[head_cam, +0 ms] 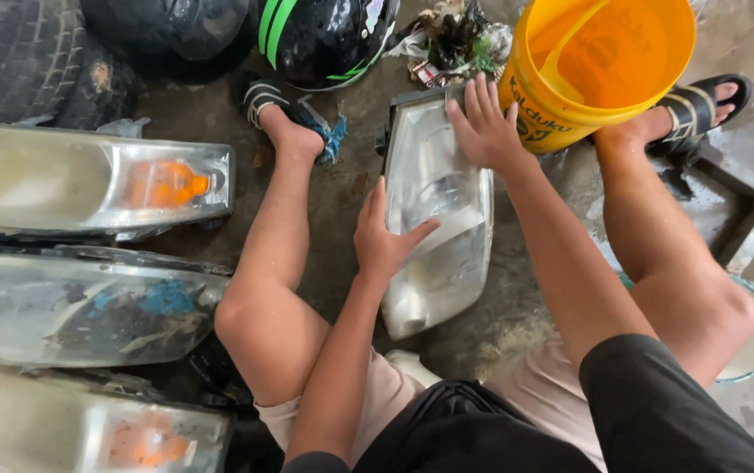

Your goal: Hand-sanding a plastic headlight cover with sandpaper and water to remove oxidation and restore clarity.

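the left hand (383, 238) lies flat, fingers spread, on the wet lens of a headlight (436, 210) resting on the concrete floor (342, 188) between the knees. the right hand (484, 123) presses open-fingered on its far end, beside a yellow bucket (596, 66).
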